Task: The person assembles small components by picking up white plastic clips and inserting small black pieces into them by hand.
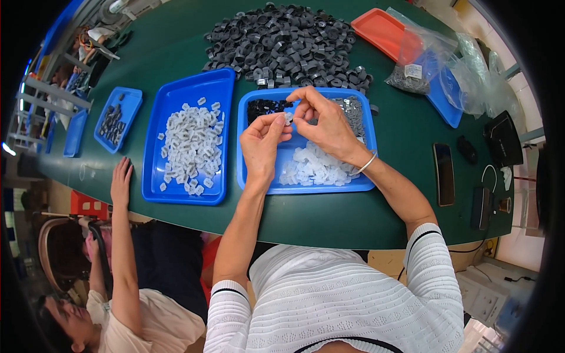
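Note:
Over the middle blue tray [271, 187], my left hand [262, 147] pinches a small translucent white plastic piece [288, 118] between thumb and fingertips. Close beside it, my right hand [332, 129] has its thumb and fingers curled together at the piece; whatever they hold is too small to make out. Beneath the hands, the tray holds small black parts [262, 109] at the far left and small grey parts [353, 115] at the far right. A heap of translucent white pieces [315, 166] lies at its near side.
Left stands a blue tray [154, 176] of clear-and-grey pieces [193, 144], then a smaller tray [132, 101] of dark parts. Dark grey rings [276, 47] are piled behind. A red tray [376, 32], plastic bags [465, 76] and a phone [444, 175] lie right. Another person's hand [121, 176] rests at the table edge.

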`<state>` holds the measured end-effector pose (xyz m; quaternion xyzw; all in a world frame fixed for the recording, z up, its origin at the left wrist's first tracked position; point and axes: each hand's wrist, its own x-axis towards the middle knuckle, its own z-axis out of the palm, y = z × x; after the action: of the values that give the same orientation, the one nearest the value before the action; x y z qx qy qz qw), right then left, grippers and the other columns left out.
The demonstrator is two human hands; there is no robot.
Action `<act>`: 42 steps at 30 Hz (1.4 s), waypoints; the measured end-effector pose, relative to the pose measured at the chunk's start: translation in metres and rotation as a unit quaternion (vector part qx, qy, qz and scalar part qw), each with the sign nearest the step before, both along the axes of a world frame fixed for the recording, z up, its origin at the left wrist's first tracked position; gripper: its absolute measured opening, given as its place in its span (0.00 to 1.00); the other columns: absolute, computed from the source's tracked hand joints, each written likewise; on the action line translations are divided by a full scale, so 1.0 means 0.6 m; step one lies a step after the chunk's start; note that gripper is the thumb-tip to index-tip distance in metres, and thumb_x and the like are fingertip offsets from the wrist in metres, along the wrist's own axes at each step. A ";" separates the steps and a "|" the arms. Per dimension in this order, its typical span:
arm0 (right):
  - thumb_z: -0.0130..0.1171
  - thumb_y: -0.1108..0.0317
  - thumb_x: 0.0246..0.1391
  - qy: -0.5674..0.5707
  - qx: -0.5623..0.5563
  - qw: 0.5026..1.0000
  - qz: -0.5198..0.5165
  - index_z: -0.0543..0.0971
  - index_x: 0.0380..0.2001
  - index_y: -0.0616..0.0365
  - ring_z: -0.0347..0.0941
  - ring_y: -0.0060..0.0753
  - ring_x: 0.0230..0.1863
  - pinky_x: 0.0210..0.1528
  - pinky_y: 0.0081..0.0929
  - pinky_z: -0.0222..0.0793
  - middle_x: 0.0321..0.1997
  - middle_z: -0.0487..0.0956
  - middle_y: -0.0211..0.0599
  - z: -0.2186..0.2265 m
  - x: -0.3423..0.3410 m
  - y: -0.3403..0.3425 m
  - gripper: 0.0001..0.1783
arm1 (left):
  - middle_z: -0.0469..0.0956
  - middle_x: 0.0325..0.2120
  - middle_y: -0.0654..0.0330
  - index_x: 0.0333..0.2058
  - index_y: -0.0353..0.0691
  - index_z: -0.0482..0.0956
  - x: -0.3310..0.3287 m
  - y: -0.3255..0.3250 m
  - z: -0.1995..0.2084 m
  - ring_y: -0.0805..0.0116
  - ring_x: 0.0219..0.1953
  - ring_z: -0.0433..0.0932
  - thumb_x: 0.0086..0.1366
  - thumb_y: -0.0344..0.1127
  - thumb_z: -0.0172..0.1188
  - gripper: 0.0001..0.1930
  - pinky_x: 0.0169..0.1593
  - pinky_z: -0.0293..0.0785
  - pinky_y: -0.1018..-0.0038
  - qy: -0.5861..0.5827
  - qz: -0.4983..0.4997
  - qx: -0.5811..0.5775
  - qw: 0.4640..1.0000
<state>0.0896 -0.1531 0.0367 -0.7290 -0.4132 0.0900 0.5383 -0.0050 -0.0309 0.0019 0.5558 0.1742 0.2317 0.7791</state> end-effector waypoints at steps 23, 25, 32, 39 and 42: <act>0.54 0.78 0.44 -0.192 0.010 0.981 -0.015 0.70 0.46 0.59 0.71 0.47 0.35 0.36 0.38 0.68 0.32 0.75 0.43 -0.007 -0.006 0.004 0.21 | 0.79 0.30 0.60 0.35 0.32 0.79 -0.001 -0.006 -0.001 0.78 0.30 0.77 0.59 0.25 0.61 0.05 0.36 0.75 0.82 0.016 0.030 0.192 0.981; 0.55 0.77 0.44 -0.185 0.015 0.982 -0.015 0.70 0.47 0.59 0.71 0.44 0.34 0.36 0.36 0.69 0.32 0.76 0.42 -0.008 -0.003 0.004 0.22 | 0.79 0.29 0.61 0.34 0.32 0.78 0.002 -0.002 -0.005 0.78 0.30 0.76 0.58 0.25 0.62 0.05 0.35 0.74 0.83 -0.015 0.021 0.108 0.994; 0.57 0.79 0.46 0.132 0.051 0.989 0.039 0.66 0.54 0.59 0.66 0.13 0.31 0.32 0.13 0.66 0.31 0.72 0.28 -0.025 0.010 0.008 0.28 | 0.79 0.29 0.61 0.34 0.32 0.76 0.000 -0.007 -0.007 0.78 0.30 0.76 0.58 0.25 0.62 0.06 0.35 0.74 0.82 -0.018 0.019 0.063 0.998; 0.54 0.80 0.43 0.063 0.010 0.998 0.022 0.66 0.51 0.60 0.58 0.10 0.25 0.26 0.11 0.56 0.27 0.70 0.25 -0.030 0.004 0.005 0.27 | 0.79 0.29 0.61 0.34 0.33 0.77 -0.003 -0.010 -0.003 0.76 0.32 0.77 0.57 0.25 0.62 0.05 0.36 0.77 0.79 0.002 0.016 0.194 0.981; 0.54 0.80 0.42 0.061 0.008 0.998 0.027 0.67 0.50 0.59 0.58 0.11 0.24 0.27 0.13 0.57 0.26 0.69 0.24 -0.024 0.002 0.003 0.27 | 0.80 0.28 0.59 0.34 0.33 0.77 -0.005 -0.014 0.001 0.75 0.31 0.78 0.57 0.26 0.62 0.05 0.35 0.78 0.77 0.016 0.023 0.222 0.975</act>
<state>0.0910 -0.1511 0.0222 -0.7066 -0.3995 0.1455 0.5657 -0.0081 -0.0393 0.0028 0.7148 0.1439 0.2734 0.6274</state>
